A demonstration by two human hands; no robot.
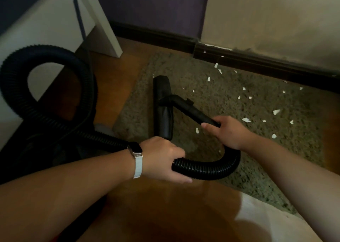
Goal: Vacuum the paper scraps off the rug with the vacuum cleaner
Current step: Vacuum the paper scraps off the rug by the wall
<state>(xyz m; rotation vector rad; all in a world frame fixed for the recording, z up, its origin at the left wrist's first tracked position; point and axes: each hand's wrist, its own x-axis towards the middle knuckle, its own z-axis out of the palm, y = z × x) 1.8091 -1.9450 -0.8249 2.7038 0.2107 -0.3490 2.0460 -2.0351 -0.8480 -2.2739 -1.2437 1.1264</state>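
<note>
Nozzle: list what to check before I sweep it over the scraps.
1. The right hand grips the wand: ok.
2. The left hand holds the hose: ok.
3. The nozzle sits on the rug: ok.
4. The scraps are cleared: not ok, many lie right of the nozzle.
5. Suction is on: cannot tell.

Location: a room in a home. Indicators: glossy brown wooden floor [165,214] under the left hand [161,159]; shaggy grey-brown pile rug [202,83] under the right hand [228,131]; dark wooden skirting board [257,65], cream plaster wall [266,17] and purple wall [150,8] beyond both hands; white furniture panel [46,26] beyond the left hand.
</note>
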